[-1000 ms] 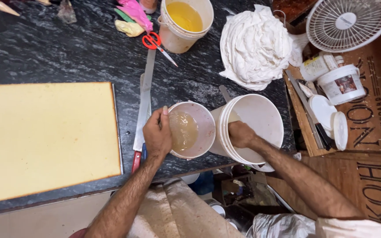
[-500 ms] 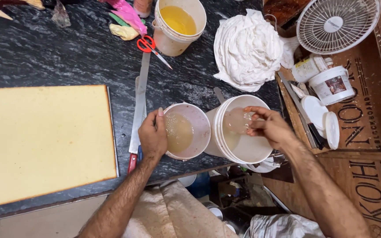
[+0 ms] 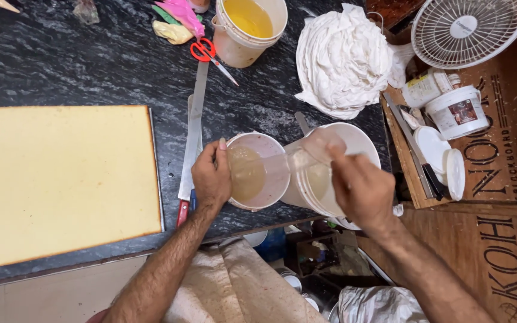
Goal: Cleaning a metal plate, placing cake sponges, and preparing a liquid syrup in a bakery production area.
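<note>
Left hand (image 3: 210, 176) grips small tub (image 3: 257, 170) rim | right hand (image 3: 360, 188) pinches clear cup (image 3: 309, 158), tilted | we pour slowly, low over tub.

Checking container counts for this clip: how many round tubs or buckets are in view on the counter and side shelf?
4: a yellow-liquid bucket at top, a small pinkish tub under the left hand, a large white bucket beside it, a small lidded tub on the right shelf. Others may be hidden.

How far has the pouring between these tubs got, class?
Done: the small pinkish tub already holds cloudy liquid. In hand: the right hand tips a clear cup over it from above the large white bucket, while the left hand steadies the rim. Left: the tub is only partly full.
</note>
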